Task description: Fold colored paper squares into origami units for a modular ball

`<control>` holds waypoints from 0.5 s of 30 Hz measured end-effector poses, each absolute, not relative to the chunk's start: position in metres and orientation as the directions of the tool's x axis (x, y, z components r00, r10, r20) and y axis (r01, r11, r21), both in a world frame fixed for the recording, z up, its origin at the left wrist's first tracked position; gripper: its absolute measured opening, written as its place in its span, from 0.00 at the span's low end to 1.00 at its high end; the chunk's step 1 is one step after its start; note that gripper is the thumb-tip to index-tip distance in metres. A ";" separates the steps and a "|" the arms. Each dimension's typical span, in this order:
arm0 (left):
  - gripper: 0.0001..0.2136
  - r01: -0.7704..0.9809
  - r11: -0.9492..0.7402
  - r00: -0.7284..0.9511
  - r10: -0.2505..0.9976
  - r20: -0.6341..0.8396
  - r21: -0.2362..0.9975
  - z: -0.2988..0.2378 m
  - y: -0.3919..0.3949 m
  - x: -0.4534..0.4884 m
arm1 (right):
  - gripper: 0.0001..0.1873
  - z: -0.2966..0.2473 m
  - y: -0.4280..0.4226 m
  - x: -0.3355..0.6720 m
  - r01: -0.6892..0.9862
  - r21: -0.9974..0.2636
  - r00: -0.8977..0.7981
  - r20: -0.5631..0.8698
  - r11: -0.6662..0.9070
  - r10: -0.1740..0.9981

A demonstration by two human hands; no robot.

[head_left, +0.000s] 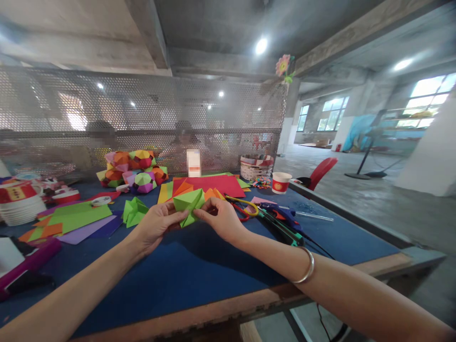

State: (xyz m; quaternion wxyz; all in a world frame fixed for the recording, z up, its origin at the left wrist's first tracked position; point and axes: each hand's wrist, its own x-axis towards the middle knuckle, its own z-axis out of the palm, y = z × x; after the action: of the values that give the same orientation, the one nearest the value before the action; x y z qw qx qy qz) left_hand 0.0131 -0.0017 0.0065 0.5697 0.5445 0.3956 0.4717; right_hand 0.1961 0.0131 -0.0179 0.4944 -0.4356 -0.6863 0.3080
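Observation:
A folded green paper piece (188, 203) is held up over the blue table (178, 275) between both hands. My left hand (156, 225) pinches its lower left side with thumb and fingers. From the right, my right hand (221, 219) grips its lower edge with closed fingers; a silver bangle sits on that wrist. Another folded green paper shape (133, 211) lies on the table just left of my left hand.
Sheets of coloured paper (71, 219) lie at left and red sheets (213, 185) behind my hands. Finished paper balls (133, 171) sit at the back by a perforated metal screen. Scissors (244, 209), a glue gun (281, 219) and a red paper cup (280, 182) lie to the right.

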 end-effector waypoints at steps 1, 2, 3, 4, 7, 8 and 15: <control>0.19 -0.109 -0.042 0.239 0.969 0.067 0.993 0.007 -0.002 0.013 | 0.13 -0.018 0.013 0.196 0.296 -0.853 -0.129 0.410 0.430 0.903; 0.20 -0.114 -0.043 0.238 0.969 0.069 0.993 0.007 -0.002 0.014 | 0.13 -0.018 0.013 0.196 0.298 -0.853 -0.128 0.409 0.428 0.904; 0.21 -0.119 -0.042 0.238 0.969 0.069 0.992 0.007 -0.002 0.014 | 0.13 -0.017 0.013 0.196 0.299 -0.853 -0.127 0.408 0.427 0.904; 0.22 -0.123 -0.039 0.237 0.969 0.068 0.992 0.007 -0.002 0.014 | 0.14 -0.017 0.012 0.196 0.299 -0.853 -0.129 0.408 0.427 0.904; 0.23 -0.132 -0.036 0.223 0.973 0.065 0.991 0.007 -0.001 0.014 | 0.14 -0.017 0.012 0.195 0.307 -0.848 -0.128 0.413 0.432 0.902; 0.23 -0.133 -0.035 0.220 0.974 0.064 0.991 0.006 -0.001 0.014 | 0.14 -0.017 0.012 0.195 0.309 -0.846 -0.129 0.415 0.434 0.901; 0.25 -0.127 -0.015 0.205 0.978 0.042 0.992 0.004 -0.001 0.013 | 0.14 -0.021 0.013 0.194 0.289 -0.847 -0.146 0.423 0.447 0.894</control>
State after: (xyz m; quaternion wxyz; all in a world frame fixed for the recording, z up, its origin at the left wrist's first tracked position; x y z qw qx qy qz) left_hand 0.0129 -0.0005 0.0041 0.5724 0.5241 0.4058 0.4828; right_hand 0.1941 0.0135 -0.0212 0.4946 -0.4272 -0.6922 0.3062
